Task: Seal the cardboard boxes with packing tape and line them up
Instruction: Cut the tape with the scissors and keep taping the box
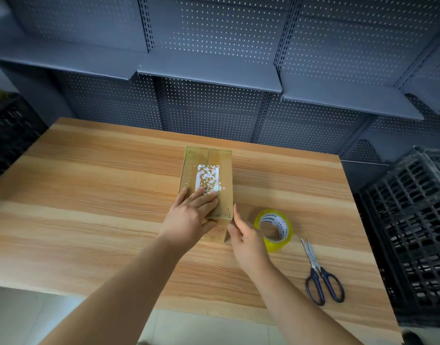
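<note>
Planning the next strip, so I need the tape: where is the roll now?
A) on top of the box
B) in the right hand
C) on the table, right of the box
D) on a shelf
C: the roll stands on the table right of the box, beside the right hand, which is not gripping it.

The table (114,195) is light tan wood grain with darker orange-brown streaks. On it the cardboard box (224,175) is brown, its torn label (207,179) white mottled with brown. The tape roll (273,230) is translucent yellow around a white core with dark print. The scissors (314,263) near the right edge have navy handles and silver blades. The shelving (214,26) is blue-grey, dotted with pale holes; the crates (413,220) are black lattice.
</note>
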Tool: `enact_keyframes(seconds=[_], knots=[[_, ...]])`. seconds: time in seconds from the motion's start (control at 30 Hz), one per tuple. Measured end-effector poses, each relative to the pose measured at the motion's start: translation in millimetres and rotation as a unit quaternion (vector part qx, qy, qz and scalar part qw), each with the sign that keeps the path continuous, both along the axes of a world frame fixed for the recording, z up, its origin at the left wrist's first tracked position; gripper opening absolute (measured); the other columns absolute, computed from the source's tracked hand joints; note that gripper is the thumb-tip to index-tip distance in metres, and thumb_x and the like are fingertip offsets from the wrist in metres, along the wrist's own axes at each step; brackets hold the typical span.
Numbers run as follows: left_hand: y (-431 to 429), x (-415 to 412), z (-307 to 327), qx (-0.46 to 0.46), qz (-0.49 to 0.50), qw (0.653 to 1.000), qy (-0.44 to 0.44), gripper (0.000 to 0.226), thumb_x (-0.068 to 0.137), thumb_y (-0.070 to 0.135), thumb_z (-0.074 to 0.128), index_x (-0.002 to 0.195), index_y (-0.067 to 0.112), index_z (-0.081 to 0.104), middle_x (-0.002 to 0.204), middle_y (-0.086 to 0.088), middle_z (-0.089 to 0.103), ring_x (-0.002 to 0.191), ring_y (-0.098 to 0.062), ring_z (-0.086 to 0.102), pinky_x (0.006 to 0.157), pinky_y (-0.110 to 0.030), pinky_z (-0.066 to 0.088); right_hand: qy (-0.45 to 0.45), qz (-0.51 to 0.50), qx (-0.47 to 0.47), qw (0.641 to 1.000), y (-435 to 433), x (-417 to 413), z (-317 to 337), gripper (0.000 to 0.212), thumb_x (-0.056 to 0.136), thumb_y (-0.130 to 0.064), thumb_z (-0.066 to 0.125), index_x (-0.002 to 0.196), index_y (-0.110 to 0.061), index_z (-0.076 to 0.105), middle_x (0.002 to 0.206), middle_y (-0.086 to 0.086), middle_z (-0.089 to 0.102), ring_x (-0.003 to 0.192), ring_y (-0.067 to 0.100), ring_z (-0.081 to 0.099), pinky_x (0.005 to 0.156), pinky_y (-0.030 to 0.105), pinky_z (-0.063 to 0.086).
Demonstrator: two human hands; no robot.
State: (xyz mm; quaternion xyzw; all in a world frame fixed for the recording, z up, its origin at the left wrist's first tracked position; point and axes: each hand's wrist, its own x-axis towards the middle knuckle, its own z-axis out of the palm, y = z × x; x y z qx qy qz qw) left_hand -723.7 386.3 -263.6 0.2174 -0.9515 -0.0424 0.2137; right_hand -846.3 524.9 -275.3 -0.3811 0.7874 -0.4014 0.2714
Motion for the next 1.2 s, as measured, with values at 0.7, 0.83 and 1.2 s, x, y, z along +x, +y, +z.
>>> enact_keyframes(seconds=[0.7, 0.83, 1.2], knots=[[17, -17, 8, 0.018, 0.052, 0.998, -0.015, 0.050, 0.067, 0.052, 0.080, 0.098, 0.015, 0.069, 0.116, -0.001, 0.064, 0.111, -0.027, 0.060, 0.107, -0.048, 0.040, 0.078, -0.231, 0.013, 0.970, 78, -75, -17, 0.023, 0.096, -0.013, 0.057, 0.114, -0.018, 0.071, 0.105, -0.001, 0.070, 0.089, 0.016, 0.062, 0.077, 0.026, 0.044], [7, -15, 7, 0.030, 0.029, 0.999, -0.030, 0.056, 0.057, 0.043, 0.090, 0.100, 0.014, 0.067, 0.117, -0.001, 0.063, 0.111, -0.027, 0.060, 0.104, -0.049, 0.043, 0.065, -0.285, 0.054, 0.955, 91, -86, -32, 0.024, 0.095, -0.009, 0.058, 0.117, -0.010, 0.069, 0.107, 0.005, 0.067, 0.086, 0.018, 0.055, 0.078, 0.023, 0.037], [2, -11, 19, 0.064, 0.077, 0.992, -0.072, 0.069, 0.070, 0.069, 0.066, 0.119, 0.020, 0.064, 0.136, 0.009, 0.054, 0.137, -0.023, 0.038, 0.116, -0.048, 0.015, -0.015, -0.256, 0.138, 0.957, 72, -108, -52, 0.049, 0.095, -0.039, 0.059, 0.137, -0.014, 0.054, 0.131, 0.009, 0.060, 0.117, 0.028, 0.057, 0.093, 0.035, 0.045]])
